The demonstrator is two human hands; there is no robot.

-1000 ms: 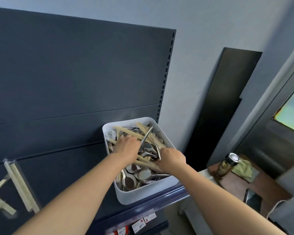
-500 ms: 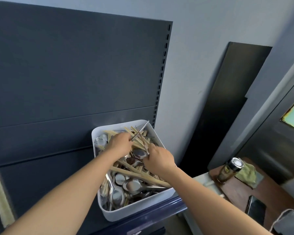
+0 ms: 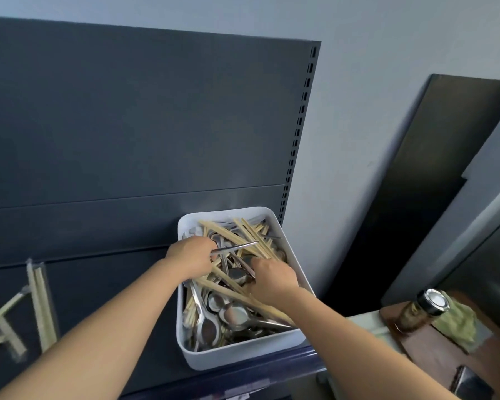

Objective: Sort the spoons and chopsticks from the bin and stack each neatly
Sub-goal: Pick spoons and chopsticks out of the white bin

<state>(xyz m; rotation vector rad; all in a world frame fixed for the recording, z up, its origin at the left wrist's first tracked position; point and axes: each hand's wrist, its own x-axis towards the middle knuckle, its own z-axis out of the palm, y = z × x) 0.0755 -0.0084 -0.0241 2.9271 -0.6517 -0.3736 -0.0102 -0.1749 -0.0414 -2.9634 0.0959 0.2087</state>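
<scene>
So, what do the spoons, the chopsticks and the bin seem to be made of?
Spoons: probably polished steel, mirror-like glints. Chopsticks: likely bamboo or wood, pale tan and matte. Bin: looks like white matte plastic, smooth with rounded corners.

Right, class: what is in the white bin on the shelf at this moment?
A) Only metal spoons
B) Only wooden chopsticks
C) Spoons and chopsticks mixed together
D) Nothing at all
C: metal spoons and wooden chopsticks lie tangled across one another inside the bin.
</scene>
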